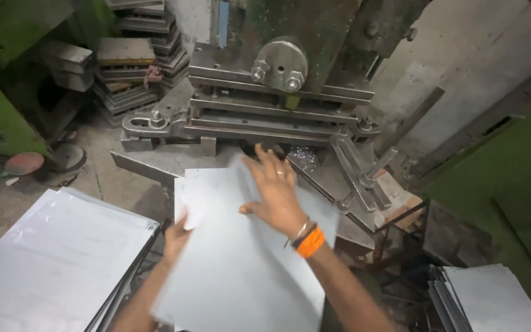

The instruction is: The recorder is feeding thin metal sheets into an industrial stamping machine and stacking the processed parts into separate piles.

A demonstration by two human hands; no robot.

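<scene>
Both hands, left (176,237) and right (276,192), press a pale metal sheet (241,270).

Both your forearms are bare from the near edge of the view to the wrists; no sleeves show. On your right hand (276,195) you wear a thin pale ring on one finger. At that wrist sits a bright orange band, with a slim metal bangle and a dark thread just beside it on the hand's side. Your left hand (175,237) wears nothing that can be seen, and neither hand is gloved.
</scene>
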